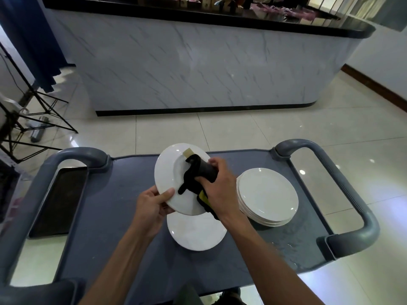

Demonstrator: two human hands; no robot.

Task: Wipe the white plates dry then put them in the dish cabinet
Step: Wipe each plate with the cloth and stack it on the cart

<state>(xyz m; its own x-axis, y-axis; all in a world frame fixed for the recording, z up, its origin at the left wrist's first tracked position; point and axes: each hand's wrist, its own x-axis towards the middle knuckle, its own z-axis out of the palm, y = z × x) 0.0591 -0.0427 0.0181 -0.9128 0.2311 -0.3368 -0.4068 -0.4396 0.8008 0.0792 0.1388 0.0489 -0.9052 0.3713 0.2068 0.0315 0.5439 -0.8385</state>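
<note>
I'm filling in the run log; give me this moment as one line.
phase: wiping | left hand: holds tilted plate by rim | right hand: presses black cloth on it | stack, single plate: on cart

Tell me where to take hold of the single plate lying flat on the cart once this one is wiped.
Take the single plate by its near rim, coming from your side of the cart. It lies flat, so fingers should slide under the raised edge with the thumb on top. Its far edge sits beneath the held plate, and the stack stands to its right, so the near side looks most open.
</note>
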